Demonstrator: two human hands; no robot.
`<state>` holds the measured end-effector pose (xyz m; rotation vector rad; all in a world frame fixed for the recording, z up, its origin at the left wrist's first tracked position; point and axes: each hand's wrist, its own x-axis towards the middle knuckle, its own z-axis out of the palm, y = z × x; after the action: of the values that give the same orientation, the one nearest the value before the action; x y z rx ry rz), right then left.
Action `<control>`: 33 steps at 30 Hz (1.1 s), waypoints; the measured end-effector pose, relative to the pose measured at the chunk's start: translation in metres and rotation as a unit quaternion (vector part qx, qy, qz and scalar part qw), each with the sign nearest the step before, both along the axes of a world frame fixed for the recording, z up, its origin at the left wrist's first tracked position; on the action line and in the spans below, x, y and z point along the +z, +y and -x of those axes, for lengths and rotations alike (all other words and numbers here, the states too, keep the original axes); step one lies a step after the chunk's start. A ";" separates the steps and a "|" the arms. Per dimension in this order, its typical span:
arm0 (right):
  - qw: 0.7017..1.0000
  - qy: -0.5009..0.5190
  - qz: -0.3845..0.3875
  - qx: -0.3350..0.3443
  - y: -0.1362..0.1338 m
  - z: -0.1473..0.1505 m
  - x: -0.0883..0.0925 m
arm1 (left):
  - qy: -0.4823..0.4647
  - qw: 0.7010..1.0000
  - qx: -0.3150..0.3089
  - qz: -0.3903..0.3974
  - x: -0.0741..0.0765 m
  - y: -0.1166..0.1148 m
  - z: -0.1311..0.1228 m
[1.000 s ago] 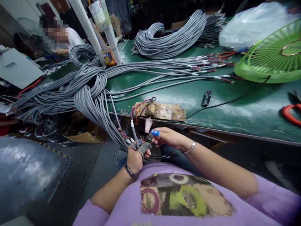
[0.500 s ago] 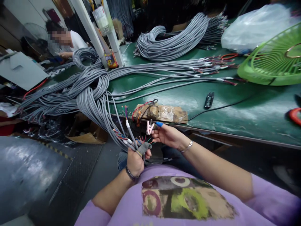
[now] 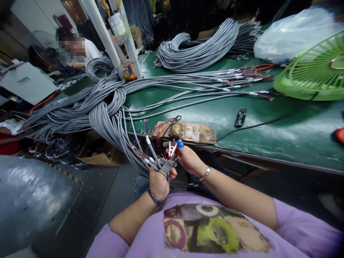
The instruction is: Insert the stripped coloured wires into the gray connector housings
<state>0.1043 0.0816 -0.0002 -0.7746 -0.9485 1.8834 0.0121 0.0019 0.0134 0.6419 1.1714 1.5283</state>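
My left hand [image 3: 158,182] is closed around the ends of several grey cables [image 3: 145,157] that hang off the green bench [image 3: 268,125]; their stripped coloured wires fan out above my fist, and one cable end [image 3: 147,138] sticks up higher. A grey wrap covers my left thumb. My right hand [image 3: 188,159], with a blue cap on one fingertip, pinches a small pink clip tool [image 3: 172,147] right at the wire tips.
Large bundles of grey cable [image 3: 102,104] sprawl over the bench, another heap [image 3: 196,50] lies at the back. A taped wooden block [image 3: 188,132], black snips [image 3: 240,117], a green fan [image 3: 314,71] and a plastic bag [image 3: 292,28] sit there. Another person [image 3: 77,50] works far left.
My right hand lifted the pink clip tool up, then brought it back down to the wire tips beside my left hand. The left hand kept hold of the cables.
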 end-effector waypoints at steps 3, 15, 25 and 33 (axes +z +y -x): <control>0.993 0.072 0.081 0.040 0.001 0.003 0.002 | 0.004 1.000 0.002 0.003 -0.001 0.001 -0.001; 0.975 0.142 0.161 0.056 0.000 0.001 0.000 | 0.022 1.000 -0.003 0.018 -0.004 0.001 -0.001; 0.976 0.130 0.140 0.105 0.002 -0.009 0.004 | -0.022 0.999 0.038 -0.006 0.001 -0.010 0.006; 0.987 0.101 0.096 0.083 -0.003 -0.006 -0.001 | 0.012 0.999 0.051 0.001 0.004 0.001 0.000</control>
<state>0.1102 0.0789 -0.0010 -0.6167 -0.7303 2.1779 0.0117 0.0032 0.0173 0.6085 1.2403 1.6080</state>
